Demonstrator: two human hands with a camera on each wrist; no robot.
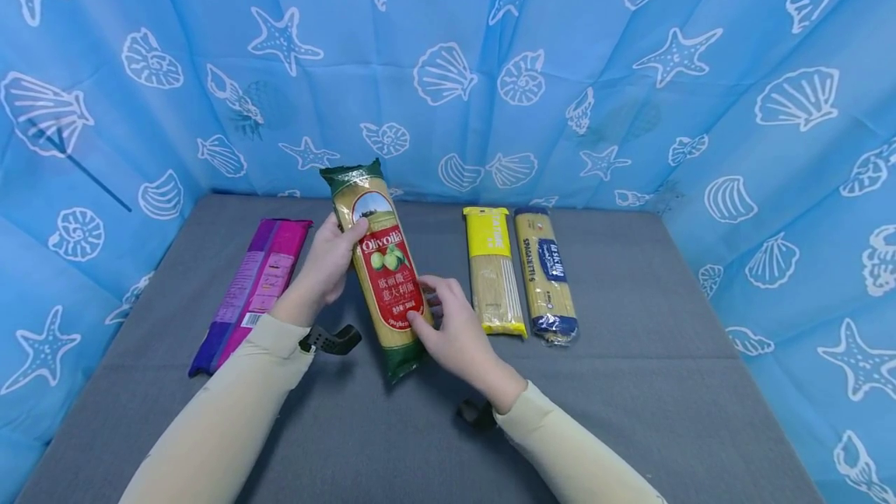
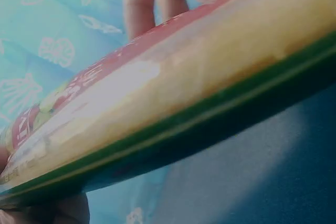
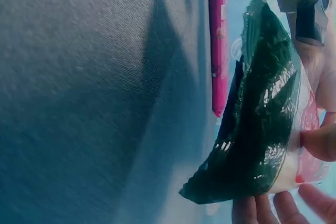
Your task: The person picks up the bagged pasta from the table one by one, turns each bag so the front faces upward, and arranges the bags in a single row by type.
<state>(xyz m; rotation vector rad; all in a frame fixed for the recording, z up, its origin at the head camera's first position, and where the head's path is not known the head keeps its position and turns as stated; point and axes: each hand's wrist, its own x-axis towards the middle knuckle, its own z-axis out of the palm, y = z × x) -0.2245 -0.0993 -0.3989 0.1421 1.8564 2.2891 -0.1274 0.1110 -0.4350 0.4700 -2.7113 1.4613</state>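
Both hands hold a spaghetti packet (image 1: 383, 261) with a red label and green ends, raised off the table and tilted. My left hand (image 1: 329, 255) grips its upper left side, thumb across the front and fingers behind. Near the lower right edge, my right hand (image 1: 456, 330) pinches it, thumb on the label. In the left wrist view the packet (image 2: 157, 98) stretches across the frame, with fingers (image 2: 140, 9) of the other hand along its upper edge. The right wrist view shows the green crimped end of the packet (image 3: 262, 108) up close.
On the grey table (image 1: 616, 411) a pink and purple packet (image 1: 255, 290) lies at the left. To the right lie a yellow noodle packet (image 1: 495, 271) and a blue-ended spaghetti packet (image 1: 546, 274), side by side. A blue seashell-print curtain (image 1: 434, 14) encloses the back and sides.
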